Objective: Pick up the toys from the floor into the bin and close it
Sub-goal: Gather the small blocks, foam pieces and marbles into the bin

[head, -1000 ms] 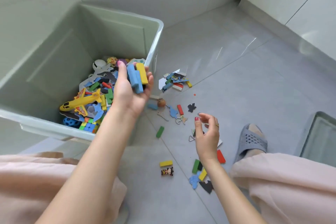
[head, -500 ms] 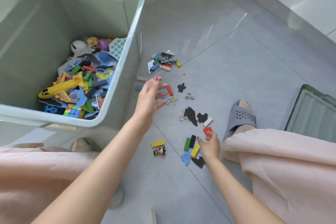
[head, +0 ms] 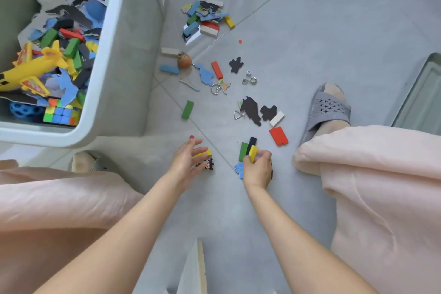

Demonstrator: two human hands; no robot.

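Observation:
The pale green bin (head: 124,59) stands open at the upper left, holding a yellow toy plane (head: 31,69), a colour cube and many blocks. Toys lie scattered on the grey floor: a pile of blocks (head: 205,20), a green block (head: 187,109), a red block (head: 278,135), black puzzle pieces (head: 251,110). My left hand (head: 185,164) hovers open, fingers spread, over a yellow block (head: 204,153) and a small doll figure (head: 207,164). My right hand (head: 257,168) pinches a yellow block (head: 253,153) beside a green block (head: 243,150) and a black one.
The bin's lid (head: 422,100) lies at the right edge. My slippered foot (head: 327,110) rests beside the toys, and pink-clothed knees frame both sides. A brown ball (head: 184,61), metal rings (head: 249,80) and a wire triangle (head: 238,114) lie mid-floor. A pale board edge (head: 198,267) shows below.
My left hand dropped its blocks into the bin and came down to the floor by the yellow block. My right hand lowered onto the near cluster and gripped a yellow block.

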